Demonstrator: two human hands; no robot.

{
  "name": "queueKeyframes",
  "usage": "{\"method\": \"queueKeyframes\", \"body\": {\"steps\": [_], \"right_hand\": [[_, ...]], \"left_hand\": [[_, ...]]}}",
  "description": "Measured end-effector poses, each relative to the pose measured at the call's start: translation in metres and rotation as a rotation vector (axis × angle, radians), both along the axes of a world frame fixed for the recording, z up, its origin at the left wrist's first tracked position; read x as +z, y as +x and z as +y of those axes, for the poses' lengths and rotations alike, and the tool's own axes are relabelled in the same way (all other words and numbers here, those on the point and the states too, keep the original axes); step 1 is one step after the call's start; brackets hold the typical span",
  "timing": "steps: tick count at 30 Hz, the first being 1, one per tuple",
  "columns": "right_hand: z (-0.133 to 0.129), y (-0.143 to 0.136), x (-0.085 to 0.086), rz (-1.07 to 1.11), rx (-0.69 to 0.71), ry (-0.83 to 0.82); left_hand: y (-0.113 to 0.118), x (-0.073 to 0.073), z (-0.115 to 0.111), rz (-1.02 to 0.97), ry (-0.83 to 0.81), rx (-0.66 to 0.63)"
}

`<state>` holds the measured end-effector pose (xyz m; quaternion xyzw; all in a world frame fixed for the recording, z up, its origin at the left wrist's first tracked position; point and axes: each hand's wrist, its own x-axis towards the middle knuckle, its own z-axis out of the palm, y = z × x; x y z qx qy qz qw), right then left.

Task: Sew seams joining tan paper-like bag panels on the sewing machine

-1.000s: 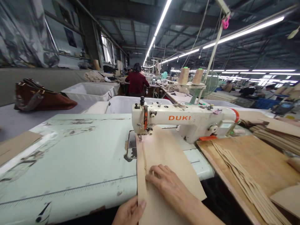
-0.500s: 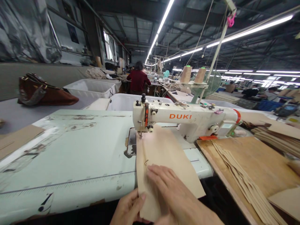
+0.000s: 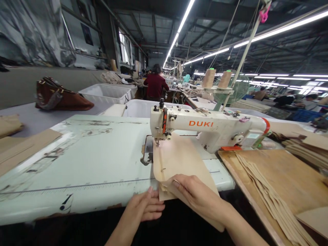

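A beige fabric panel [image 3: 179, 157] lies under the needle and presser foot of a white sewing machine [image 3: 183, 123] marked DUKI. A zipper with a small metal pull [image 3: 163, 170] runs along the panel's left side. My right hand [image 3: 198, 193] pinches the panel's near edge between thumb and fingers and lifts it, so the layer beneath shows. My left hand [image 3: 146, 206] is beside the near left corner, fingers stretched out and apart; its fingertips reach the lower layer's edge, and whether they touch it I cannot tell.
A wooden board [image 3: 276, 171] at the right bears a stack of beige strips [image 3: 266, 191]. Brown pieces [image 3: 28, 150] lie at the table's left. Behind are a brown handbag [image 3: 61, 95], a white bin [image 3: 105, 92], thread cones [image 3: 208, 78] and a seated person in dark red [image 3: 155, 85].
My right hand has gone from lying flat on the panel to gripping its near edge and folding it up. My left hand has let go of the panel's left edge and spread its fingers.
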<state>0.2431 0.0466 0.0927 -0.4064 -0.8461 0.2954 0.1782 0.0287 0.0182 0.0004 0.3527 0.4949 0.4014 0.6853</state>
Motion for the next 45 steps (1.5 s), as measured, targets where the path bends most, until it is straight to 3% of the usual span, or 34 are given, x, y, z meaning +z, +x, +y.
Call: {"method": "queueKeyframes", "body": {"steps": [3, 6, 17, 24, 35, 45], "right_hand": [[0.000, -0.003, 0.000, -0.035, 0.034, 0.011], [-0.002, -0.004, -0.006, -0.066, 0.053, 0.037], [-0.013, -0.012, -0.019, -0.041, 0.069, 0.045], [-0.018, -0.011, -0.038, 0.068, -0.096, 0.008], [-0.009, -0.005, -0.025, -0.041, -0.019, 0.015], [-0.019, -0.013, -0.035, -0.061, 0.000, 0.077]], "left_hand": [[0.009, 0.017, 0.002, -0.126, 0.029, -0.011], [0.014, 0.024, 0.005, -0.141, 0.055, -0.057], [0.018, 0.020, 0.011, -0.129, 0.078, -0.047], [0.019, 0.019, 0.012, -0.109, 0.039, -0.047], [0.019, 0.024, 0.011, -0.128, 0.025, -0.034], [0.024, 0.026, 0.010, -0.128, 0.057, 0.009]]}}
